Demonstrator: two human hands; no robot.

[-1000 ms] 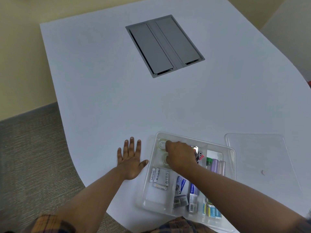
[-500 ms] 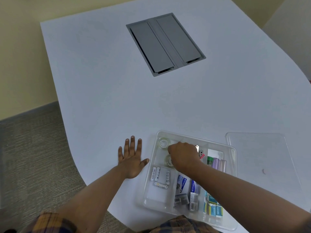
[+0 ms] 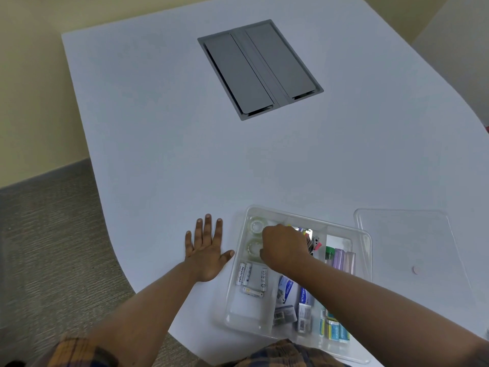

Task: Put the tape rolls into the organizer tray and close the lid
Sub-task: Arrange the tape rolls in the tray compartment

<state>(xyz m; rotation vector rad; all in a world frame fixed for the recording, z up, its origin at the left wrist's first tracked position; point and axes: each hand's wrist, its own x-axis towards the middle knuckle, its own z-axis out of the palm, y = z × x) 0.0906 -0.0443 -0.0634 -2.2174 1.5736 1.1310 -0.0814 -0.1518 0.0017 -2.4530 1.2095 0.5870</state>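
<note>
- Here, the clear organizer tray (image 3: 366,250) sits on the white table (image 3: 172,154) at its near edge, open at the top.
- Two clear tape rolls (image 3: 256,225) lie flat in the tray's far-left compartment, one behind the other; the nearer roll (image 3: 253,249) is partly covered by the right hand.
- The right hand (image 3: 284,247) hovers over that compartment and the one beside it, knuckles up and fingers curled under; whether it grips anything cannot be told.
- The left hand (image 3: 205,254) lies flat on the table just left of the tray, fingers spread wide, holding nothing, thumb tip near the tray's left wall.
- White batteries (image 3: 251,278) fill the tray compartment just nearer than the rolls.
- Boxed and tubed small items (image 3: 291,300) crowd the tray's middle and right compartments.
- The clear lid (image 3: 412,242) lies flat on the table just right of the tray, off it.
- A grey cable hatch (image 3: 260,68) is set in the table well beyond the tray.
</note>
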